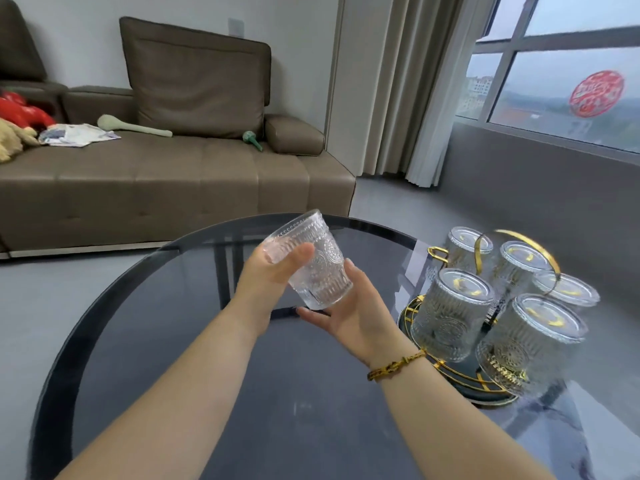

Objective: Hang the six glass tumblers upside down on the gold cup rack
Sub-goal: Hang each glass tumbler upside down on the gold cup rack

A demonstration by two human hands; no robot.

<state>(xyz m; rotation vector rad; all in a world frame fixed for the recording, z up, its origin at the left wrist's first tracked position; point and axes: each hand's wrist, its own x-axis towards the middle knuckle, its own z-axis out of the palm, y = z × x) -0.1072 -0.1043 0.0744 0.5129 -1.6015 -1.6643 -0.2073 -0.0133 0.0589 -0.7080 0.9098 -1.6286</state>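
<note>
A clear embossed glass tumbler point(317, 261) is held tilted above the round table, its mouth pointing up and left. My left hand point(268, 275) grips it near the rim with the thumb across its side. Under its base my right hand point(353, 313) cups it with fingers spread, a braided bracelet on the wrist. To the right stands the gold cup rack point(437, 252) on a dark gold-rimmed base. Several tumblers hang upside down on it, such as the nearest one point(533, 344) and one at the front left point(450, 313).
The dark round glass table point(145, 306) fills the lower view, and the rack stands near its right edge. A brown sofa point(166, 178) with toys and cloth lies behind. Curtains point(412, 88) and a window point(561, 74) are at the right.
</note>
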